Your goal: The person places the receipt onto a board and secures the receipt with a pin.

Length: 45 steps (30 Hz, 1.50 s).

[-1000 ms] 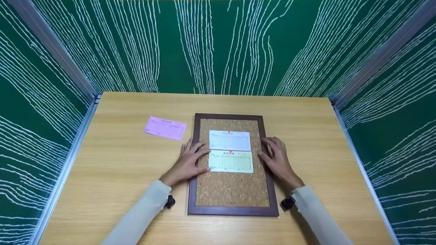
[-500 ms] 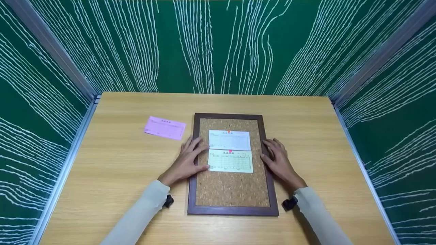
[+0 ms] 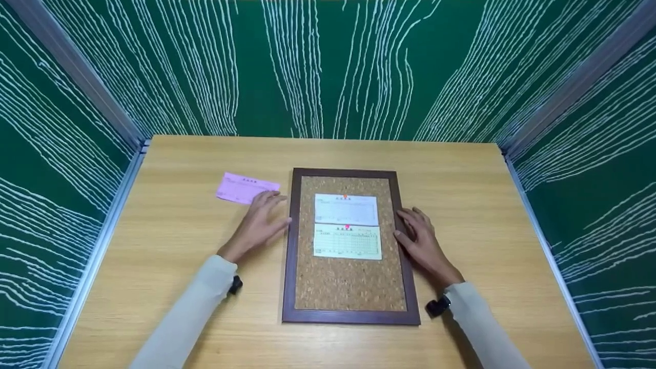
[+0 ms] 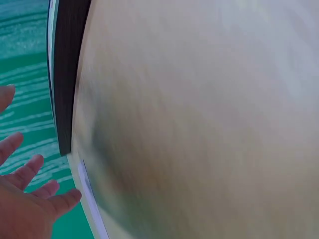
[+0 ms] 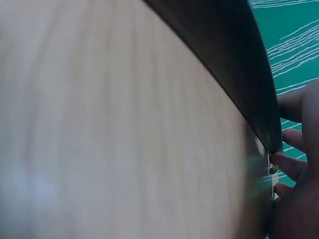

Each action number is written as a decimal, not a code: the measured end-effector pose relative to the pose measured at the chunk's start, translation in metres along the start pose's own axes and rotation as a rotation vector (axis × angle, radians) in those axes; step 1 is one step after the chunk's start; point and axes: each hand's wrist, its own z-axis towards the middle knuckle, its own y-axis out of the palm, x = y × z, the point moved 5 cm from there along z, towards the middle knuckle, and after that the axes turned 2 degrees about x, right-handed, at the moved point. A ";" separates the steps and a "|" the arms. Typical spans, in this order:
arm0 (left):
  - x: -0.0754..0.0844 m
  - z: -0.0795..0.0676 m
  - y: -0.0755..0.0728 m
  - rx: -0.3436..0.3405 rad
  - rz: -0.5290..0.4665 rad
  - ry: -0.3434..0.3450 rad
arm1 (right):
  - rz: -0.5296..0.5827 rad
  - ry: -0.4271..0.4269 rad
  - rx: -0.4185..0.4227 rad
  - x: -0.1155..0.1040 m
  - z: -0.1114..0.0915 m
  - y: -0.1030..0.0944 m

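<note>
Head view: cork board lengthwise, away from person.

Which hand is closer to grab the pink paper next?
The left hand. Its fingertips reach right up to the pink paper beside the cork board, though contact is unclear. The right hand rests on the board's far edge.

Print on the pink slip is too small to read.
</note>
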 end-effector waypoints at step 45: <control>-0.101 0.037 -0.080 0.084 0.067 -0.182 | 0.036 0.028 0.012 0.003 -0.005 -0.003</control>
